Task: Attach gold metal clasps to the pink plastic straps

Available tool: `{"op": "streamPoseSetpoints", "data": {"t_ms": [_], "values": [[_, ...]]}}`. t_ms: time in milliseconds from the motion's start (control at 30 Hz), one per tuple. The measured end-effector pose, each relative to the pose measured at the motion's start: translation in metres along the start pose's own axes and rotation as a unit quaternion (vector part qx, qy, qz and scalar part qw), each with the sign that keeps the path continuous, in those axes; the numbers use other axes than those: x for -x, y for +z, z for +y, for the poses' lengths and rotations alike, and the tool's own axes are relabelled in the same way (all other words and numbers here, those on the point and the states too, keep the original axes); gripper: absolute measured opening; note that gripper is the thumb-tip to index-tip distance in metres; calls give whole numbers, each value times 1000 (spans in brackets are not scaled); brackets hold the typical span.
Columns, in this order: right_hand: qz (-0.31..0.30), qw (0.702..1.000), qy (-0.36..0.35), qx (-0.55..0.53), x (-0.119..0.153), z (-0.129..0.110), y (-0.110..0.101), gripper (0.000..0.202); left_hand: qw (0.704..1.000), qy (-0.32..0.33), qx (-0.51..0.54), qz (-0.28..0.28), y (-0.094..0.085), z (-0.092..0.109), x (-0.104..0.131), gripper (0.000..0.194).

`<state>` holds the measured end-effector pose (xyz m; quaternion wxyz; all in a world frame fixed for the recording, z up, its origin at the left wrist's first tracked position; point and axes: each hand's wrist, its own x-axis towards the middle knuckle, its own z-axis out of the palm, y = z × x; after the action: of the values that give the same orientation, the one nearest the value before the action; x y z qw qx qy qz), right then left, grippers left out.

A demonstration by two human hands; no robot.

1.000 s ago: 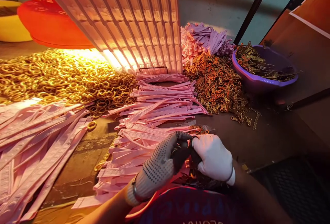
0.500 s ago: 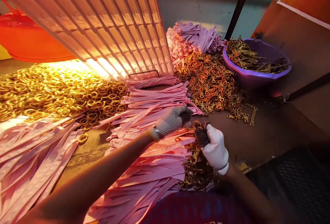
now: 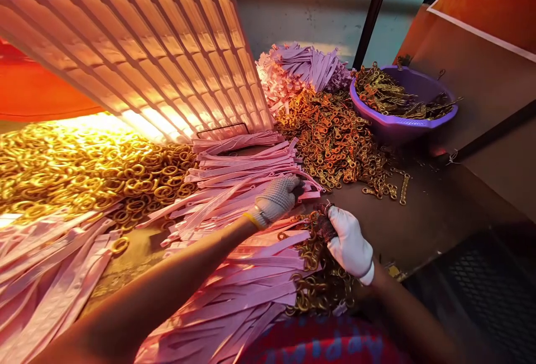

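Observation:
My left hand (image 3: 278, 199), in a grey knit glove with dark fingertips, is closed at the right ends of the pink straps (image 3: 247, 177); what its fingertips hold is too small to make out. Just to its right, my right hand (image 3: 347, 238) wears a white glove with dark fingertips. Its fingers are pressed together above the brass rings and clasps (image 3: 310, 294) at the ends of the lower straps, and anything between them is hidden. A gap separates the two hands.
Loose gold rings (image 3: 104, 168) are heaped at the left, beside more pink straps (image 3: 46, 280). Brass clasps (image 3: 335, 135) lie behind my hands, near a purple basin (image 3: 389, 121) of chains. A ribbed translucent panel (image 3: 167, 46) leans at the upper left.
The view has shifted slightly. A brass ring visible at my right fingertips earlier no longer shows there. My right hand sits a little lower, and my left hand remains over the strap ends.

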<state>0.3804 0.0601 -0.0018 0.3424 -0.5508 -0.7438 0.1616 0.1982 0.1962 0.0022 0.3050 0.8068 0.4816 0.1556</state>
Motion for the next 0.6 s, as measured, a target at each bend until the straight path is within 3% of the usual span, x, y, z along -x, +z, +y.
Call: {"op": "streamPoseSetpoints", "data": {"t_ms": [100,167,233,400,600], "values": [[-27,998,-11,62,-13,-12,-3,42,986,-59,147,-57,-27,13,37,20],[-57,991,-16,121,-18,-25,-2,39,947,-118,284,-97,-37,24,66,27],[-92,977,-25,190,-20,-40,0,33,917,-149,355,-104,-41,33,93,35],[-96,943,-86,307,-10,-69,11,22,930,-145,334,-54,-31,42,134,48],[-59,939,-130,313,-1,-72,14,24,909,-156,386,-13,-27,40,150,47]]}}
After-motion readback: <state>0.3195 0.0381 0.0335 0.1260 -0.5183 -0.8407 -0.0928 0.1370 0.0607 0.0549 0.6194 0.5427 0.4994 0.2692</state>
